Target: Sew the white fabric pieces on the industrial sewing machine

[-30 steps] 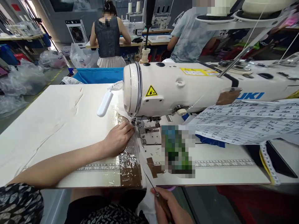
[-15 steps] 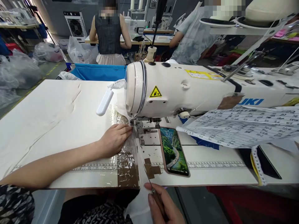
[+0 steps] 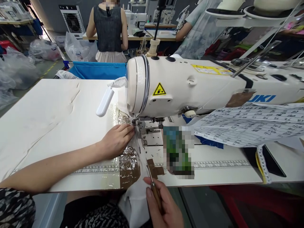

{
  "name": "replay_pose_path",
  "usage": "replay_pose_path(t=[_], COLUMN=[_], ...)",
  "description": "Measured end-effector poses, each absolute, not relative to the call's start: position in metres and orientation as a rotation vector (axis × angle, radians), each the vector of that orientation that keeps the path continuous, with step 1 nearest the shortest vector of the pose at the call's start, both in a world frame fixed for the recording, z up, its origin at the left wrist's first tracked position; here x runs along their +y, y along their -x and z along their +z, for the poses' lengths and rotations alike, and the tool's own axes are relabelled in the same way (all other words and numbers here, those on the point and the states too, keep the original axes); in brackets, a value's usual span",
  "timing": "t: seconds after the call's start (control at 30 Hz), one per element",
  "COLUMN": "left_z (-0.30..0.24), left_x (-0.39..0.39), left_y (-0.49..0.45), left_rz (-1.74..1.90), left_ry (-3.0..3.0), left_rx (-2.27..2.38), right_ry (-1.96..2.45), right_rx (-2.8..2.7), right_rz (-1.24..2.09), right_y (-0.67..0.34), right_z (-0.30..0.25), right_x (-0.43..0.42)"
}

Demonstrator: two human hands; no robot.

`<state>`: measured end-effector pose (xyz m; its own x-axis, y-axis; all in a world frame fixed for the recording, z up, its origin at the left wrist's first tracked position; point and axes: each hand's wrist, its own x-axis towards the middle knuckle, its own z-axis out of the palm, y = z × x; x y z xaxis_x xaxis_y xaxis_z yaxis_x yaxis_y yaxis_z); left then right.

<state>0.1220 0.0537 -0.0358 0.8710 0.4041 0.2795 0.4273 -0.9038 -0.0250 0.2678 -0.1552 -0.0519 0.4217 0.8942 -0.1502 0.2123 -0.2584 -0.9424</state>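
My left hand (image 3: pixel 118 139) lies flat beside the needle area of the sewing machine (image 3: pixel 163 85), palm down, fingertips close to the presser foot (image 3: pixel 135 122). Under and beside these fingers runs a strip of thin white fabric (image 3: pixel 137 198), which drops over the table's front edge toward my lap. In my right hand (image 3: pixel 163 202) is an awl (image 3: pixel 155 191) with a wooden handle, gripped between thumb and fingers. Its thin metal point reaches forward along the fabric's right side. Whether the right fingers also touch the fabric I cannot tell.
A blurred phone (image 3: pixel 178 152) lies right of the needle plate. Handwritten paper sheets (image 3: pixel 256 125) and a tape measure (image 3: pixel 262 164) are farther right. A white stick-shaped device (image 3: pixel 105 102) hangs left of the machine head. Two people sit beyond a blue cloth bin (image 3: pixel 99 70).
My right hand with the awl has moved slightly up and left. The hanging fabric is lifted and bunched nearer the table edge. My left hand stays nearly in place.
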Motion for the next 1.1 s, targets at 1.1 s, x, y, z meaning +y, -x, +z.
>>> replay_pose_path(t=[1.1], left_z=[-0.038], left_x=[0.069], left_y=[-0.119], left_rz=[-0.756], left_ry=[3.060], left_rx=[-0.515], right_ry=[1.731], right_rx=[-1.485], right_rz=[0.627], right_y=[-0.279], right_z=[-0.031], right_x=[-0.093])
